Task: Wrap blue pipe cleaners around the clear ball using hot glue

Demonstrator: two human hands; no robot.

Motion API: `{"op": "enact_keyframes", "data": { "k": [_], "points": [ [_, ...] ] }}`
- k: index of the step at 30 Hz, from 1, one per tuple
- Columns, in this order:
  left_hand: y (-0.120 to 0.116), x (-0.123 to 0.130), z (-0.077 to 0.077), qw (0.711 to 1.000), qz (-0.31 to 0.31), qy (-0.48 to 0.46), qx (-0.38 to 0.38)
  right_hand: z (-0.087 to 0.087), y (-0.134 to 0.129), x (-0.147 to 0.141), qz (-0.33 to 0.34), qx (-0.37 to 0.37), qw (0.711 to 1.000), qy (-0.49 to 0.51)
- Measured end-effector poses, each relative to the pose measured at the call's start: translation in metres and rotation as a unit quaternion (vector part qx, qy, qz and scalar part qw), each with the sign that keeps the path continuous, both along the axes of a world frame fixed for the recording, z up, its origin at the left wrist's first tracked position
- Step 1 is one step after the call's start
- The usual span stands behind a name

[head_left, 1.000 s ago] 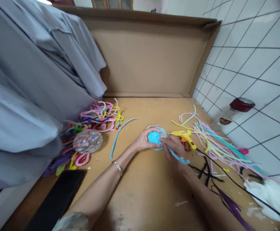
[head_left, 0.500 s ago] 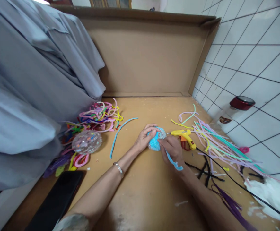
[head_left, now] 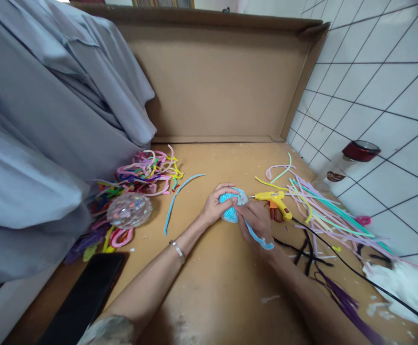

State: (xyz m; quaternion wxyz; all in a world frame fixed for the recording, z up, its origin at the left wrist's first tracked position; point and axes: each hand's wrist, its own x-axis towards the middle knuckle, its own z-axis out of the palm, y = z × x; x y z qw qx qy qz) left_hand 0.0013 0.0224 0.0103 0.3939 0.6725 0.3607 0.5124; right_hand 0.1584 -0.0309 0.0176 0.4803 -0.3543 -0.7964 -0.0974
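My left hand [head_left: 218, 205] is wrapped round the left side of a clear ball [head_left: 242, 195] partly covered with rows of blue pipe cleaner. Against its near right side, my right hand [head_left: 255, 219] pinches a blue pipe cleaner [head_left: 257, 237], whose loose end trails back over the wrist. My fingertips hide the spot where it meets the ball. Just right of the ball lies a yellow glue gun [head_left: 275, 201], its nozzle pointing left towards it. Another blue pipe cleaner [head_left: 173, 203] lies curved on the table to the left.
At left, a clear ball with coloured specks [head_left: 129, 211] sits by a tangle of pipe cleaners [head_left: 147, 167], with a black phone [head_left: 87, 292] nearer. At right are straight pipe cleaners [head_left: 324, 206], a black cord [head_left: 353, 270], a red-lidded jar [head_left: 360, 151] and white wadding [head_left: 406, 287]. Cardboard [head_left: 223, 81] stands behind.
The left thumb has shifted slightly on the ball, and the ball looks a little turned. My right hand keeps its pinch on the pipe cleaner in nearly the same place.
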Motion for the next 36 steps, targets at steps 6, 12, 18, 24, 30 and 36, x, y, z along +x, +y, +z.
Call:
{"op": "enact_keyframes", "data": {
  "k": [6, 12, 18, 24, 30, 36],
  "points": [
    [0.003, -0.002, -0.002, 1.000, -0.005, 0.004, 0.002, -0.007, 0.003, 0.004, 0.011, -0.024, 1.000, 0.008],
    [0.002, -0.002, 0.000, 1.000, -0.017, -0.011, -0.008, -0.009, 0.004, 0.006, 0.007, 0.000, 1.000, -0.012],
    [0.001, -0.001, -0.001, 0.999, -0.009, -0.042, -0.006, -0.001, 0.001, 0.004, 0.011, -0.004, 1.000, -0.026],
    [0.004, 0.003, -0.003, 0.998, 0.017, -0.052, -0.032, 0.003, -0.001, 0.001, 0.014, 0.015, 1.000, -0.021],
    [0.004, 0.003, -0.001, 0.996, 0.028, -0.075, -0.043, 0.003, -0.001, 0.002, 0.012, 0.022, 0.999, -0.025],
    [0.001, 0.004, 0.001, 0.991, 0.020, -0.121, -0.061, 0.002, 0.000, 0.002, 0.011, 0.032, 0.999, -0.028]
  ]
}}
